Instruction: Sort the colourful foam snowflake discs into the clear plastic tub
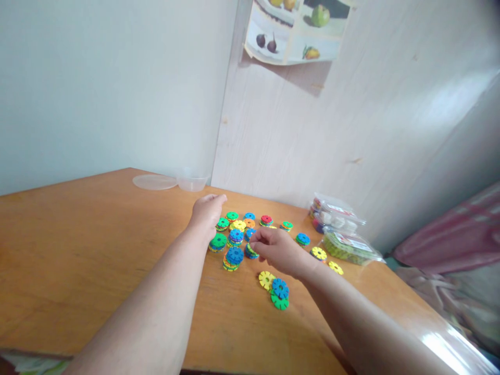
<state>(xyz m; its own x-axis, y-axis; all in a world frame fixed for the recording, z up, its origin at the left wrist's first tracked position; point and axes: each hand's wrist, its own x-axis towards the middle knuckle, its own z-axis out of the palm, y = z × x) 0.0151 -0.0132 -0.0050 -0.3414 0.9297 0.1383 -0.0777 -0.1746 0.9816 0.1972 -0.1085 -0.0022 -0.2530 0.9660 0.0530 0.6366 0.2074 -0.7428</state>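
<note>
Several flat, notched plastic discs (236,237) in green, blue, yellow, orange and red lie scattered and stacked on the wooden table (78,245). My left hand (207,211) reaches over the far side of the pile, fingers curled down onto a green disc (223,223). My right hand (278,251) hovers at the pile's right side, fingertips pinched at a small stack of discs (250,252). A joined group of a yellow, a blue and a green disc (275,290) lies just in front of my right wrist.
A clear plastic tub (192,182) and its lid (154,182) stand by the wall at the back. Two clear packs with small pieces (344,232) sit at the right edge. Pink fabric (449,239) lies beyond the table's right side. A fruit poster (292,31) hangs on the wall.
</note>
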